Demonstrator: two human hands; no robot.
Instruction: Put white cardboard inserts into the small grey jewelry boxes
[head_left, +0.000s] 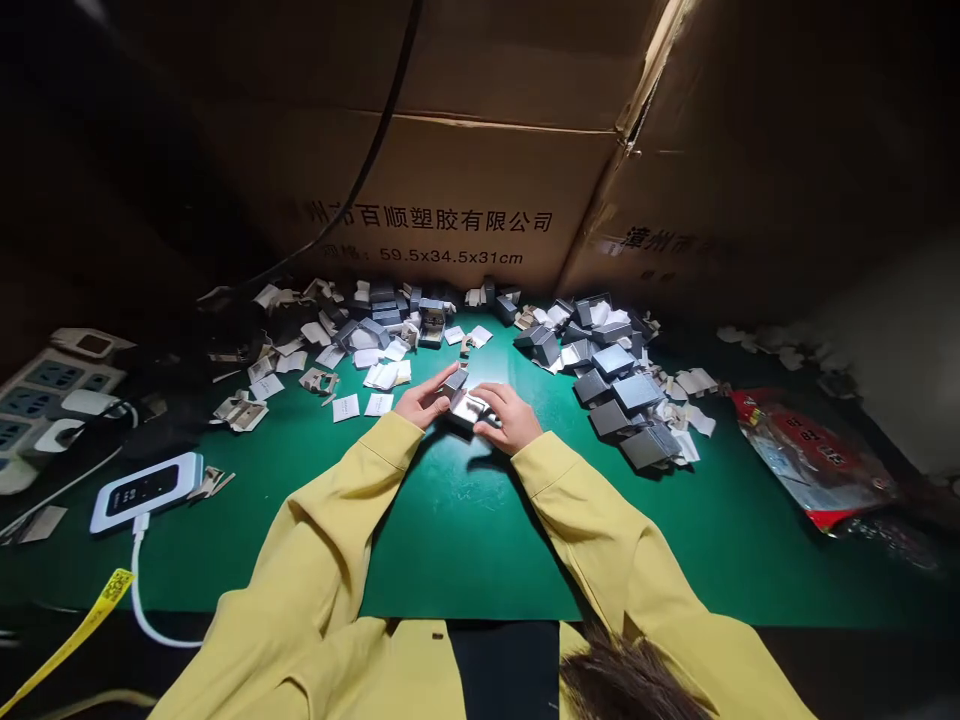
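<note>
Head camera view, from the left: a power strip (54, 376) sits near a white device (120, 500), whose cable (136, 575) runs down until the yellow sleeve hides it. Next come loose cards (346, 407), torn card pieces (241, 412) and a heap of grey boxes (384, 312), seemingly pushed outward to leave working room; its back edge sinks into shadow. Mid-table, just above the green tabletop (465, 540), the left hand (420, 400) grips a small box (463, 410) by its raised lid side, while the right hand (514, 415) grasps its other side, probably so the box stays steady and open. Fingers cover much of it, and its pale inside is too small to read. Farther right lie stacked dark boxes (637, 391), then a red-and-clear bag (814, 455), its contents unclear beneath glare.
</note>
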